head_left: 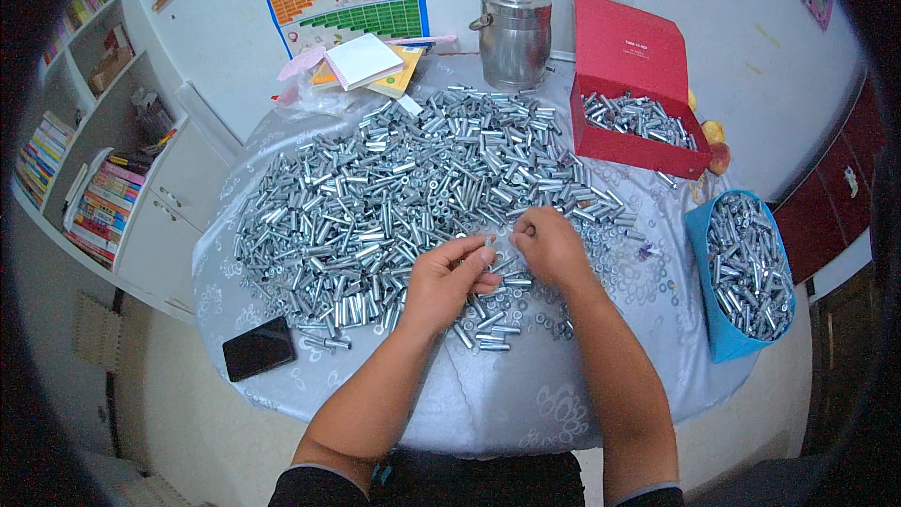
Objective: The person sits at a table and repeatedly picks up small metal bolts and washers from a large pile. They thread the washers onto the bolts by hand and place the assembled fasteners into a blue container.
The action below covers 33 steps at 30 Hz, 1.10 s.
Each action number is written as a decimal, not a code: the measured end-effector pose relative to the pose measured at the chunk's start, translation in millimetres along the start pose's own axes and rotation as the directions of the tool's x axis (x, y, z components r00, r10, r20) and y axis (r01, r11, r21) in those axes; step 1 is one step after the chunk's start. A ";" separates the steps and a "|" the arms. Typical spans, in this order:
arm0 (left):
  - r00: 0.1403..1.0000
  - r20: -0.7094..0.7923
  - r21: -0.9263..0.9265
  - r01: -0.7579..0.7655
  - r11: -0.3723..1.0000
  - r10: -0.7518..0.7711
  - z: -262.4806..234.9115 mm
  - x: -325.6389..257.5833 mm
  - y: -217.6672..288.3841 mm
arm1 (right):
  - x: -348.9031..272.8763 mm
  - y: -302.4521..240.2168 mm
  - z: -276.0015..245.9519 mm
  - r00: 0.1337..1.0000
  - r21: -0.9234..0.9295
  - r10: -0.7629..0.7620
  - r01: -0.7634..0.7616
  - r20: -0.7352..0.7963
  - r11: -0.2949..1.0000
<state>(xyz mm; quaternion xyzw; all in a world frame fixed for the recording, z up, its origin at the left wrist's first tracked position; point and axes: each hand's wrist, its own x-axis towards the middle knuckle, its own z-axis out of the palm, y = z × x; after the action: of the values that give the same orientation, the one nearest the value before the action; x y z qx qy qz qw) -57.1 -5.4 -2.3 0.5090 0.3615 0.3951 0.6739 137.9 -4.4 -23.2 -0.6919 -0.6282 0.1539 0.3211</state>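
Observation:
A big pile of silvery metal sleeves (pixel 328 225) covers the middle of the table, with small washers (pixel 537 305) scattered along its near right side. Over the pile's near edge, my left hand (pixel 445 284) is closed in a pinch, thumb against forefinger. Something small and pale seems to show at its fingertips, too small to name. Just right of it, my right hand (pixel 556 249) is curled shut with thumb and fingers together. Whatever it may hold is hidden by the fingers. The two hands are apart, fingertips facing each other.
A red box (pixel 631 47) with its lid up and a blue bin (pixel 710 319), both full of metal parts, stand at the right. A steel canister (pixel 516 38) and notebooks (pixel 364 62) sit at the back. A black phone (pixel 259 349) lies front left, near the table edge.

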 end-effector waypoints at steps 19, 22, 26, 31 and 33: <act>0.991 0.056 0.348 -0.132 0.928 0.120 10.5 -8.7 -0.8 | -49.8 -35.4 -19.9 0.984 0.705 0.155 -0.172 0.088 0.688; 0.993 0.054 0.341 -0.116 0.933 0.104 11.4 -9.3 0.4 | -52.4 -34.6 -20.9 0.996 0.604 0.082 -0.053 -0.020 0.795; 0.990 0.045 0.364 -0.138 0.921 0.130 6.1 -5.6 -8.0 | -54.1 -41.7 -27.8 0.998 0.511 0.035 0.000 -0.059 0.859; 0.971 0.099 0.531 -0.237 0.814 0.218 6.2 -8.3 -3.0 | -55.5 -35.7 -30.5 0.998 0.492 0.040 -0.016 -0.038 0.870; 0.988 0.075 0.453 -0.154 0.878 0.135 8.5 -10.0 -0.3 | -56.1 -34.9 -33.0 0.998 0.522 0.051 -0.025 -0.035 0.853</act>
<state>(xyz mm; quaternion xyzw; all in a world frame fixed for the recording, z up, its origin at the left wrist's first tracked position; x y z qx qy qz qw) -53.7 -17.8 0.2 0.6869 0.3915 0.3373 0.5109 122.2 -66.9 13.0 -0.5950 -0.5414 0.3078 0.5080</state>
